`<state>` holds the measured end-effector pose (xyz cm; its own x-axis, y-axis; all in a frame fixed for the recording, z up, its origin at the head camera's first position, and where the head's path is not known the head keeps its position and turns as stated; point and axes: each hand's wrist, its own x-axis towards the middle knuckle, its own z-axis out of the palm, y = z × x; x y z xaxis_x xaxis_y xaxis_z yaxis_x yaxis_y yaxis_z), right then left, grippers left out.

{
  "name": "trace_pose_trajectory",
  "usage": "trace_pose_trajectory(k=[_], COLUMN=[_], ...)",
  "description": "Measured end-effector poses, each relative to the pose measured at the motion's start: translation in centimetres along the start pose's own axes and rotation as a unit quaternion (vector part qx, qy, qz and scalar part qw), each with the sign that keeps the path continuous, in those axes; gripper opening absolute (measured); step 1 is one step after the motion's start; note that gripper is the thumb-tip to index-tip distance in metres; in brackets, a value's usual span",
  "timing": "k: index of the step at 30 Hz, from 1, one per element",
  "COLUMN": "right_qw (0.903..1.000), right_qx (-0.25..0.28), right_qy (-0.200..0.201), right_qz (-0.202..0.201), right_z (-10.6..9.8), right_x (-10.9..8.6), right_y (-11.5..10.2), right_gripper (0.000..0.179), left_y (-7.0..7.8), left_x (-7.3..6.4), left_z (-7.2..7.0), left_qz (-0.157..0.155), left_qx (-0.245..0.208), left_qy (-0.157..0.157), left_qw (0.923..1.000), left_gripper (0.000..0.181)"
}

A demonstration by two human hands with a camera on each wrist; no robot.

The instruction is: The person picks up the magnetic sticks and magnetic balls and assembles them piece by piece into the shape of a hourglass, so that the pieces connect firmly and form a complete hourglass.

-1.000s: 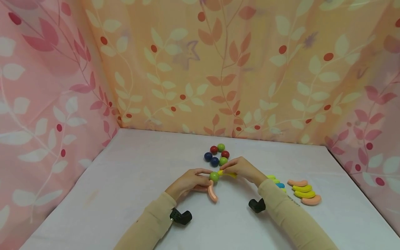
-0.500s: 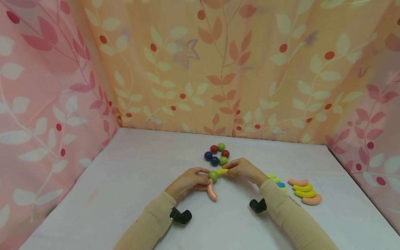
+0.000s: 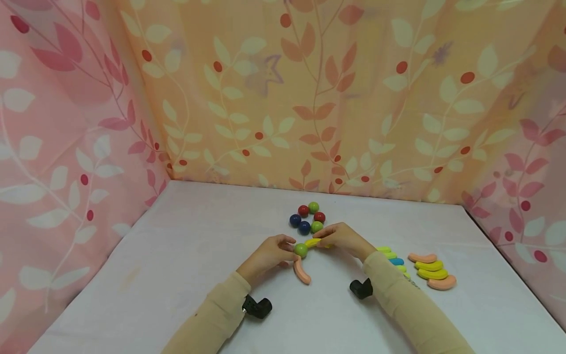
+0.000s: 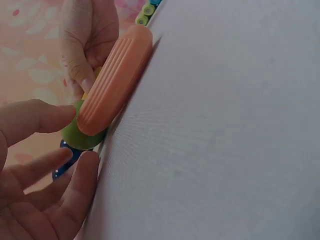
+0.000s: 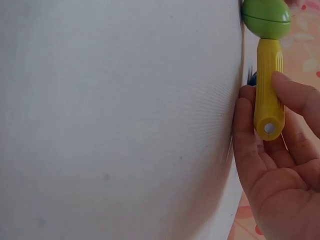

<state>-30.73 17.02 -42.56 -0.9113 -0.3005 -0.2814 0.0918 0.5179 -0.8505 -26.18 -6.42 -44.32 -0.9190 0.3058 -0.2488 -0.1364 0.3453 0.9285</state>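
Note:
A green ball (image 3: 300,250) sits in front of my left hand (image 3: 268,255), with a peach curved rod (image 3: 302,272) reaching from it toward me. In the left wrist view, my left thumb lies at the ball's side and the other fingers are spread loosely below it. My right hand (image 3: 343,240) pinches a yellow curved rod (image 5: 270,90) between thumb and fingers. One end of that rod meets the green ball; its free end shows a round silvery dot.
Behind the hands, several balls form a ring, among them a red ball (image 3: 319,217) and a blue ball (image 3: 304,227). Green and blue rods (image 3: 396,262) lie partly hidden behind the right sleeve. Yellow and peach rods (image 3: 432,274) lie farther right. Patterned cloth (image 3: 247,123) encloses the white table (image 3: 199,211).
The left fingers have loosened and drawn back slightly from the green ball. The right hand has shifted its grip along the yellow rod, showing more of it beside the ball.

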Motion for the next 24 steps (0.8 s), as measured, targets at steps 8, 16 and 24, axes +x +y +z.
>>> trace_pose_trajectory(k=[8,16,24], right_qw=[0.9999,0.9987,0.9990], right_qx=[-0.003,-0.051,-0.044], right_qy=[-0.008,0.004,-0.003], right_qz=[-0.006,0.006,-0.003], right_z=[-0.01,-0.32,0.39], right_x=[0.14,-0.34,0.00], right_y=[0.14,0.12,0.16], right_gripper=[0.028,0.027,0.024], left_y=[-0.25,0.08,-0.03], left_x=[0.23,0.08,0.28], left_z=[-0.06,0.02,-0.17], left_qz=[0.040,0.025,0.005], left_qx=[0.048,0.044,0.038], left_qy=[-0.017,-0.010,0.001], left_qw=[0.9979,0.9987,0.9993], left_gripper=[0.036,0.027,0.029])
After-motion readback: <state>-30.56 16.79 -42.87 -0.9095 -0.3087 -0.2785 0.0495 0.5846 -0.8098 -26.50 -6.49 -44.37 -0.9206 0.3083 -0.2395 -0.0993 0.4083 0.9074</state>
